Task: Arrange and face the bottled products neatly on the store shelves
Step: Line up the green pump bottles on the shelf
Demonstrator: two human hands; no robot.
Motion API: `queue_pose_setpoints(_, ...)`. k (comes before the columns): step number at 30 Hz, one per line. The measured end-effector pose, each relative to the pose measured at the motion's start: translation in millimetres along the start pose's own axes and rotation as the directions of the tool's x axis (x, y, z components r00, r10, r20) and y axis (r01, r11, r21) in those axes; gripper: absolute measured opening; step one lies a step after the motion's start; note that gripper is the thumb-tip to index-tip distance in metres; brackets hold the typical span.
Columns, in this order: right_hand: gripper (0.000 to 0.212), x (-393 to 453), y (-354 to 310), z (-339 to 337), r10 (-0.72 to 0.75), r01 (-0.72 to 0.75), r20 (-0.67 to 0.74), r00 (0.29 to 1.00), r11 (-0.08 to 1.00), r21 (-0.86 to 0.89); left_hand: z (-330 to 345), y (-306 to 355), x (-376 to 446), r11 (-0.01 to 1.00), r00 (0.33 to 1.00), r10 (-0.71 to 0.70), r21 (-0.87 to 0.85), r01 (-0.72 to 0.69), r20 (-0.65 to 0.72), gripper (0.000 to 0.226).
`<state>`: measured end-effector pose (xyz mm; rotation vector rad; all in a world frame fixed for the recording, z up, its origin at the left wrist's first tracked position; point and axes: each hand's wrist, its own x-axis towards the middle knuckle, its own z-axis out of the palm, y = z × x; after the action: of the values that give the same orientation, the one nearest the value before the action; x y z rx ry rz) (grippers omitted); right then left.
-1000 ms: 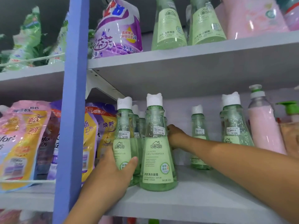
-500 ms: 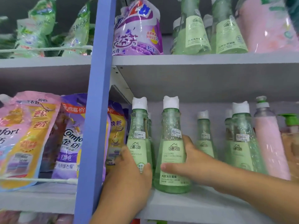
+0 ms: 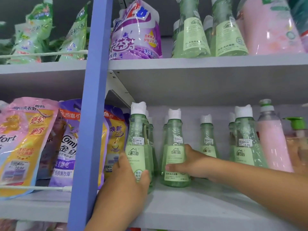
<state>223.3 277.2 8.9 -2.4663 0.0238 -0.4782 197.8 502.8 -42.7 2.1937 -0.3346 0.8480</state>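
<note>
Green cone-shaped bottles with white caps stand on the middle shelf (image 3: pixel 191 207). My left hand (image 3: pixel 126 182) grips the lower part of the leftmost green bottle (image 3: pixel 138 135), label facing out. My right hand (image 3: pixel 191 162) wraps around the second green bottle (image 3: pixel 174 140), thumb across its front label; this one stands a little further back. Behind each front bottle more green bottles are partly hidden. A third green bottle (image 3: pixel 207 140) stands deep on the shelf, and a fourth green bottle (image 3: pixel 244 139) stands at the front right.
A blue upright post (image 3: pixel 93 114) divides the shelving just left of my left hand. Refill pouches (image 3: pixel 30 139) hang behind a white rail at the left. A pink bottle (image 3: pixel 271 139) and a green-pump bottle (image 3: pixel 296 130) stand at the right. The upper shelf (image 3: pixel 200 64) carries more bottles and pouches.
My right hand came out from behind the second bottle and took hold of its front. That bottle has shifted right and back, opening a gap from the left one. The view drifted left.
</note>
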Motion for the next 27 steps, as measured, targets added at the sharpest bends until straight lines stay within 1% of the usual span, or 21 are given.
queue_pose_setpoints(2, 0.101, 7, 0, 2, -0.018, 0.019, 0.01, 1.0, 1.0, -0.011, -2, 1, 0, 1.0, 1.0, -0.016, -0.005, 0.016, -0.002, 0.072)
queue_pose_setpoints(3, 0.098, 8, -2, 3, -0.034, 0.034, 0.025, 0.999, 0.999, 0.014, -3, 3, 0, 1.0, 1.0, -0.023, -0.001, 0.023, -0.001, 0.07)
queue_pose_setpoints(5, 0.087, 8, -6, 6, -0.071, 0.068, 0.049, 0.996, 0.996, 0.059, -4, 5, -2, 1.0, 1.0, -0.029, 0.002, 0.029, 0.002, 0.059)
queue_pose_setpoints(8, 0.079, 11, -6, 13, -0.096, 0.094, 0.023, 0.995, 0.993, 0.068, -5, 6, -2, 1.0, 1.0, -0.021, -0.009, 0.021, 0.0, 0.04)
queue_pose_setpoints(9, 0.075, 14, -4, 16, -0.098, 0.096, 0.013, 0.995, 0.993, 0.068, -5, 6, -2, 1.0, 1.0, -0.017, -0.016, 0.017, 0.0, 0.038)
queue_pose_setpoints(11, 0.063, 18, -3, 16, -0.107, 0.103, 0.041, 0.993, 0.991, 0.086, -5, 6, -3, 1.0, 1.0, -0.013, -0.023, 0.013, 0.003, 0.037)
queue_pose_setpoints(12, 0.061, 20, -2, 16, -0.114, 0.109, 0.048, 0.992, 0.99, 0.092, -5, 6, -3, 1.0, 1.0, -0.013, -0.025, 0.013, 0.003, 0.037)
queue_pose_setpoints(15, 0.063, 17, -5, 17, -0.111, 0.107, 0.035, 0.993, 0.99, 0.094, -4, 5, -2, 1.0, 1.0, -0.014, -0.026, 0.014, -0.006, 0.036)
queue_pose_setpoints(17, 0.059, 13, -6, 17, -0.11, 0.108, 0.045, 0.993, 0.993, 0.046, -3, 5, -2, 1.0, 1.0, -0.02, -0.025, 0.02, -0.009, 0.035)
queue_pose_setpoints(18, 0.062, 11, -7, 12, -0.101, 0.1, 0.065, 0.993, 0.995, 0.015, -3, 5, -2, 0.999, 1.0, -0.025, -0.027, 0.024, -0.011, 0.035)
queue_pose_setpoints(19, 0.073, 10, -8, 5, -0.08, 0.08, 0.061, 0.995, 0.997, 0.004, -3, 6, -2, 0.999, 1.0, -0.027, -0.033, 0.027, -0.015, 0.035)
queue_pose_setpoints(20, 0.088, 10, -9, -6, -0.054, 0.055, -0.026, 0.998, 0.998, 0.026, -3, 6, -2, 0.999, 0.999, -0.029, -0.038, 0.029, -0.014, 0.035)
queue_pose_setpoints(21, 0.092, 12, -9, -20, -0.024, 0.039, -0.189, 0.982, 0.996, 0.077, -3, 6, -2, 0.999, 0.999, -0.031, -0.043, 0.031, -0.012, 0.035)
queue_pose_setpoints(22, 0.086, 15, -8, -35, -0.01, 0.066, -0.397, 0.918, 0.99, 0.127, -3, 6, -2, 0.998, 0.999, -0.035, -0.047, 0.034, -0.01, 0.034)
queue_pose_setpoints(23, 0.075, 17, -7, -50, 0.008, 0.087, -0.578, 0.816, 0.987, 0.138, -3, 6, -2, 0.998, 0.999, -0.037, -0.053, 0.036, -0.01, 0.034)
queue_pose_setpoints(24, 0.068, 22, -3, -62, 0.05, 0.059, -0.676, 0.735, 0.989, 0.137, -3, 6, -2, 0.998, 0.999, -0.037, -0.057, 0.037, -0.012, 0.033)
queue_pose_setpoints(25, 0.067, 28, 1, -72, 0.123, -0.013, -0.69, 0.713, 0.987, 0.163, -3, 6, -2, 0.998, 0.999, -0.037, -0.059, 0.036, -0.014, 0.032)
queue_pose_setpoints(26, 0.069, 35, 7, -76, 0.226, -0.117, -0.634, 0.739, 0.971, 0.209, -3, 7, -2, 0.998, 0.999, -0.037, -0.06, 0.036, -0.016, 0.032)
queue_pose_setpoints(27, 0.074, 42, 16, -75, 0.32, -0.217, -0.545, 0.775, 0.945, 0.246, -3, 7, -2, 0.998, 0.999, -0.036, -0.06, 0.035, -0.019, 0.033)
